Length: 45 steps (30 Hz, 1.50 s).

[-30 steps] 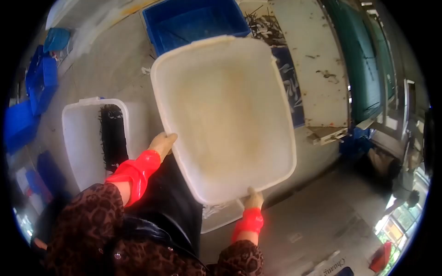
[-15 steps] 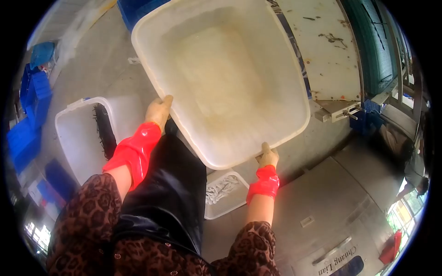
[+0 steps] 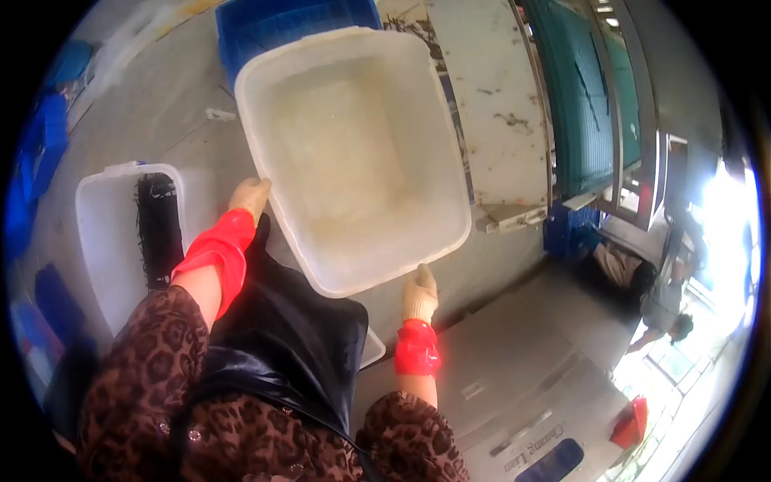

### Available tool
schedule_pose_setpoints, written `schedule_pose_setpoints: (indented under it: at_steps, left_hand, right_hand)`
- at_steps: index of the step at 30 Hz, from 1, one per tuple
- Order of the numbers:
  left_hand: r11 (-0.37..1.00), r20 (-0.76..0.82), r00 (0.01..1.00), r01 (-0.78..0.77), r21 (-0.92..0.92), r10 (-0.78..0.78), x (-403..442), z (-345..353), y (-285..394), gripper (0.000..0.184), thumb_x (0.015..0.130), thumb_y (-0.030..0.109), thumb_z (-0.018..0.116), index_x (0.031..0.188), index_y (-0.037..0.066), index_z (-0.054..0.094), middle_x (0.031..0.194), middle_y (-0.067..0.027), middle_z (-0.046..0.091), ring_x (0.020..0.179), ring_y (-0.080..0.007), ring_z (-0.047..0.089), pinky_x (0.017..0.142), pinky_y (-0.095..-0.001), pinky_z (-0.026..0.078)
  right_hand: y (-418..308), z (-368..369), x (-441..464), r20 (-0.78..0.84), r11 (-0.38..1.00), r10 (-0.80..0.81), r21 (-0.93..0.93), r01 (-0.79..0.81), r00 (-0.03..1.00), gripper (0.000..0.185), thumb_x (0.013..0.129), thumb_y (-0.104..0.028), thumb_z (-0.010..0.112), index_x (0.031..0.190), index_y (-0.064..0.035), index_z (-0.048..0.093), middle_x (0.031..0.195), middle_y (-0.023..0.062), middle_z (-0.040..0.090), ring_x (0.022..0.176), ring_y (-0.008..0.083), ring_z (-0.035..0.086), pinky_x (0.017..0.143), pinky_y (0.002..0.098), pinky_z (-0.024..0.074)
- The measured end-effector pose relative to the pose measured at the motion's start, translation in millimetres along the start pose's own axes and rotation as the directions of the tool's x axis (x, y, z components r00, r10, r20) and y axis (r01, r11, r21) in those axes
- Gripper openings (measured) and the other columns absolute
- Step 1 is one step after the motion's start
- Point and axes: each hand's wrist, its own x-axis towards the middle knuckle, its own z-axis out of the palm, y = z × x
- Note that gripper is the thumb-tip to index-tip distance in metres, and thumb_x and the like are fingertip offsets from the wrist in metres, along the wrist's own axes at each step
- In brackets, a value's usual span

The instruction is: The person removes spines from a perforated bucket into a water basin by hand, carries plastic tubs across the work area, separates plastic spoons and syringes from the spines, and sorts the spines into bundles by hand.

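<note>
A large white tub (image 3: 345, 153), its inside facing me, is held up in front of me and looks empty apart from a yellowish stain. My left hand (image 3: 251, 199), in a pale glove with a red cuff, grips the tub's left rim. At the lower right rim my right hand (image 3: 420, 296), gloved the same way, is closed on the edge. Behind the tub's top stands a blue crate (image 3: 297, 24). To the left sits another white tub (image 3: 108, 241) with a dark, bristly thing (image 3: 159, 229) inside.
A stained white board (image 3: 494, 112) and green ribbed panels (image 3: 574, 96) lie to the right. Below them is a metal cabinet (image 3: 498, 377). Blue crates (image 3: 40, 153) line the far left. Another person (image 3: 662, 301) is at the far right.
Over the last second the white tub rose and moved right, then came back left. It stays gripped by both hands. The small tray of pale pieces is now mostly hidden behind my apron.
</note>
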Motion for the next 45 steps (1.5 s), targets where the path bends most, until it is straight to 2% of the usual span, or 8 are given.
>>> schedule_pose_setpoints:
  at_steps: [8,14,16,20,34,37,40,45]
  left_hand:
    - [0.836,-0.095,0.962,0.171,-0.521,-0.256,-105.8,-19.0,-1.8,0.037,0.079,0.027,0.051,0.106,0.002,0.047,0.073,-0.0067,0.053,0.056,-0.0146,0.048,0.052,-0.0286,0.042]
    - [0.711,-0.089,0.907,0.259,-0.654,-0.412,-156.6,95.5,-6.2,0.019,0.079,0.024,0.05,0.074,0.007,0.056,0.066,-0.0052,0.056,0.056,-0.0149,0.051,0.048,-0.0255,0.04]
    - [0.335,0.488,0.848,0.407,-0.85,0.208,-130.9,117.7,-125.0,0.018,0.072,0.01,0.047,0.055,0.016,0.047,0.054,-0.0024,0.043,0.047,-0.0168,0.046,0.041,-0.0262,0.035]
    - [0.584,0.294,0.943,0.328,-0.743,-0.156,-232.0,171.1,-3.3,0.019,0.078,0.023,0.051,0.081,0.004,0.053,0.069,-0.007,0.053,0.059,-0.0162,0.052,0.055,-0.0268,0.043]
    - [0.522,0.205,0.921,0.36,-0.773,-0.332,-231.4,156.9,27.0,0.033,0.081,0.027,0.052,0.097,-0.002,0.051,0.081,-0.0081,0.055,0.073,-0.0158,0.053,0.071,-0.0272,0.043]
    - [0.504,0.189,0.913,0.361,-0.785,-0.36,-230.8,150.8,23.1,0.032,0.081,0.026,0.052,0.097,-0.002,0.051,0.082,-0.009,0.055,0.072,-0.0156,0.053,0.07,-0.0266,0.043]
    - [0.48,0.155,0.889,0.371,-0.795,-0.431,-232.4,147.8,17.6,0.036,0.082,0.027,0.051,0.098,-0.005,0.049,0.078,-0.0095,0.055,0.07,-0.016,0.053,0.068,-0.0267,0.044]
    - [0.411,0.187,0.905,0.347,-0.843,-0.381,-238.3,163.8,-7.7,0.034,0.08,0.022,0.053,0.101,-0.005,0.047,0.083,-0.0123,0.056,0.071,-0.02,0.055,0.067,-0.0293,0.047]
  right_hand:
    - [-56.1,-73.7,77.9,-0.154,0.668,-0.743,-0.236,0.706,0.651,0.024,0.076,-0.005,0.048,0.1,-0.0071,0.053,0.102,0.0132,0.054,0.092,0.0297,0.052,0.077,0.0346,0.043]
    - [-140.8,-137.2,195.4,0.243,0.368,-0.831,-0.434,0.822,0.5,0.008,0.073,-0.006,0.048,0.08,-0.008,0.047,0.088,0.0104,0.054,0.077,0.0332,0.052,0.06,0.0417,0.0438]
    - [-161.9,-133.0,200.6,0.264,0.216,-0.874,-0.54,0.814,0.407,0.011,0.072,-0.006,0.051,0.082,-0.0081,0.048,0.09,0.0104,0.054,0.076,0.0324,0.053,0.06,0.0405,0.0447]
    - [-197.2,-139.7,236.9,0.159,-0.021,-0.981,-0.647,0.763,0.109,0.02,0.067,-0.01,0.058,0.085,-0.006,0.049,0.099,0.0122,0.052,0.079,0.0313,0.055,0.065,0.0375,0.0466]
    - [-160.4,-120.0,248.6,0.705,-0.641,-0.409,-0.674,0.367,0.579,0.021,0.072,-0.011,0.052,0.092,-0.0093,0.056,0.095,0.0075,0.057,0.082,0.02,0.056,0.066,0.0281,0.0467]
    - [-154.2,-115.1,274.7,0.751,-0.591,-0.377,-0.646,0.482,0.543,0.016,0.073,-0.009,0.05,0.085,-0.0121,0.059,0.085,0.0048,0.06,0.077,0.0207,0.058,0.064,0.0298,0.0472]
    - [-187.0,-108.8,293.8,0.511,-0.484,-0.85,-0.665,0.569,-0.126,0.017,0.071,-0.01,0.052,0.085,-0.0142,0.06,0.079,0.005,0.06,0.077,0.0218,0.058,0.063,0.033,0.0471]
    - [-237.4,-109.4,249.4,0.762,-0.616,-0.488,-0.646,0.45,0.426,0.029,0.076,-0.009,0.043,0.103,-0.0076,0.053,0.101,0.0103,0.055,0.097,0.0221,0.051,0.085,0.0318,0.0393]
